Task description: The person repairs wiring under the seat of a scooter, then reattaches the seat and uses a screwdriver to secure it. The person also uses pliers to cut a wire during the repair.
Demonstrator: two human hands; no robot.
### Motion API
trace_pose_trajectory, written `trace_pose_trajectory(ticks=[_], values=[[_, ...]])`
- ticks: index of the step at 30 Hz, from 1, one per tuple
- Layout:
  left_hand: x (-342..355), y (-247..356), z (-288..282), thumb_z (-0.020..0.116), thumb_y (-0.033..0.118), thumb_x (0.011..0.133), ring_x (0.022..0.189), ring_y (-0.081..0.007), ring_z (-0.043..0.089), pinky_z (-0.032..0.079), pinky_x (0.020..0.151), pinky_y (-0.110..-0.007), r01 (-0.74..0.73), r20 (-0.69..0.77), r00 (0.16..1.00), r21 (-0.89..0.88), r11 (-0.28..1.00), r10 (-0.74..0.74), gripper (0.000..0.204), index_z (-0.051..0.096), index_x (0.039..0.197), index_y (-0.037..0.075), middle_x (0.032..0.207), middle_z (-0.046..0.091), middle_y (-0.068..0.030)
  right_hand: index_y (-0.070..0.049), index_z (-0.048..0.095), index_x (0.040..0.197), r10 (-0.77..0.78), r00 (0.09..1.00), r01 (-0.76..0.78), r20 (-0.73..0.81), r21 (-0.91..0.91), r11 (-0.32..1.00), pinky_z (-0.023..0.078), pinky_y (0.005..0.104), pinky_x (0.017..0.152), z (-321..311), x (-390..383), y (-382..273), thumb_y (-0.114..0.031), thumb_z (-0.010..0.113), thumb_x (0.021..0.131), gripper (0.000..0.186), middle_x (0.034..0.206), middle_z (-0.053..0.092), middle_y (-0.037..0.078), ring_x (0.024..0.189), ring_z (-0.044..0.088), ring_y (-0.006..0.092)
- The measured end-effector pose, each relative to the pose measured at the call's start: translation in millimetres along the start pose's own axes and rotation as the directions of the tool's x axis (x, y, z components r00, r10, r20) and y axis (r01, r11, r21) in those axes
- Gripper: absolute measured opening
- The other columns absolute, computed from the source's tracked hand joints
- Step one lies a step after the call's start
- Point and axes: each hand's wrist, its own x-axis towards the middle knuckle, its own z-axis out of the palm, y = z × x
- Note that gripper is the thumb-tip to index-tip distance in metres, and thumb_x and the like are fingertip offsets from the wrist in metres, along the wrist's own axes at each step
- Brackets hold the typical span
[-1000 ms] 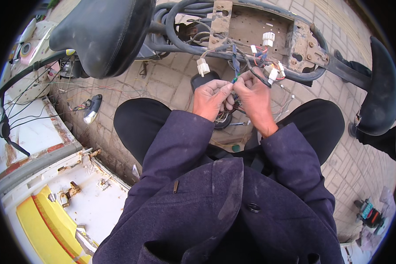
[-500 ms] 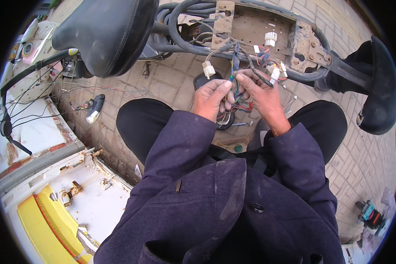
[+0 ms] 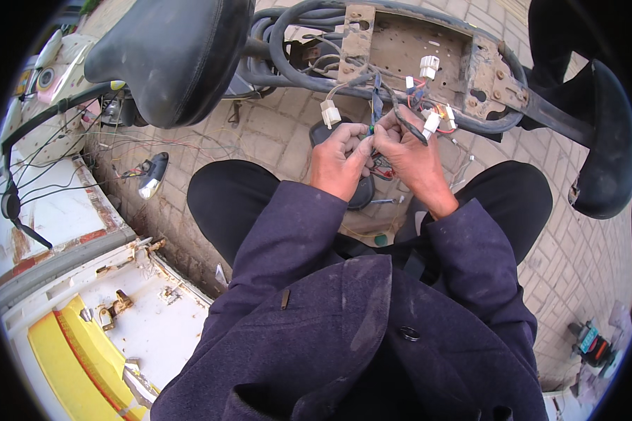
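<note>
My left hand (image 3: 339, 160) and my right hand (image 3: 416, 156) meet in front of me, thumbs and fingertips pinched on thin wires (image 3: 371, 129) with a green-blue spot between them. Both hands are closed. The wires run down from a dark taped cable bundle (image 3: 378, 97) that hangs off a scooter frame (image 3: 309, 76). Just left of the bundle dangles a white connector plug (image 3: 329, 114). More white plugs, one of them a connector (image 3: 430, 67), hang above and beside my right hand with red and blue wires. A black-sleeved cable (image 3: 409, 128) crosses over my right fingers.
A black seat (image 3: 175, 59) juts in at upper left, a black curved fender (image 3: 607, 147) at right. White panels (image 3: 165, 316) lie at lower left beside a yellow strip (image 3: 70, 358). A lamp with loose wires (image 3: 154, 174) rests on the brick paving (image 3: 576, 274). Another person's dark-clothed leg (image 3: 562, 35) stands at upper right.
My hands have drawn closer together on the wires, the right one turning inward. The plugs have shifted slightly. The other person's dark leg shows more at the upper right.
</note>
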Motion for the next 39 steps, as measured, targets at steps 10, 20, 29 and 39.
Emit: trace_pose_trajectory(ticks=[10,20,29,39], values=[[2.9,-0.4,4.5,0.066,0.016,0.098,0.052,-0.0064,0.051,0.039,0.047,-0.023,0.085,0.045,0.996,-0.294,0.952,-0.075,0.024,0.063,0.105,-0.006,0.067,0.061,-0.0041,-0.002,0.053,0.083,-0.010,0.994,0.031,-0.110,0.186,0.982,0.036,0.0216,0.057,10.9,1.5,7.2,-0.002,0.066,0.085,0.013,0.076,0.051,-0.004,0.068,0.043,0.0023],[-1.5,2.9,2.7,0.066,0.017,0.098,0.049,-0.0051,0.044,0.031,0.043,-0.022,0.155,0.018,0.987,-0.369,0.916,-0.159,0.021,0.063,0.099,-0.004,0.064,0.055,-0.0007,-0.001,0.050,0.078,-0.100,0.975,0.103,-0.199,0.003,0.995,0.043,0.0262,0.056,19.1,-7.9,10.1,-0.004,0.069,0.078,0.019,0.067,0.052,0.004,0.067,0.044,0.0059],[1.6,2.6,5.4,0.069,0.013,0.096,0.057,-0.0012,0.045,0.032,0.048,-0.020,0.159,0.035,0.987,-0.412,0.897,-0.159,0.018,0.064,0.102,-0.003,0.075,0.061,0.0017,-0.006,0.041,0.073,-0.004,0.976,0.057,-0.220,0.234,0.971,0.041,0.0226,0.056,15.2,-8.6,14.0,0.002,0.069,0.081,0.030,0.072,0.049,-0.004,0.069,0.043,0.0032],[0.4,1.0,3.6,0.067,0.014,0.097,0.058,-0.0005,0.044,0.032,0.048,-0.020,0.115,0.028,0.993,-0.364,0.924,-0.112,0.020,0.065,0.107,-0.004,0.075,0.060,0.0034,-0.001,0.056,0.083,-0.114,0.977,0.115,-0.180,-0.004,0.993,0.042,0.0246,0.057,16.9,-4.8,18.0,-0.005,0.067,0.083,0.011,0.071,0.058,0.003,0.064,0.049,0.0051]])
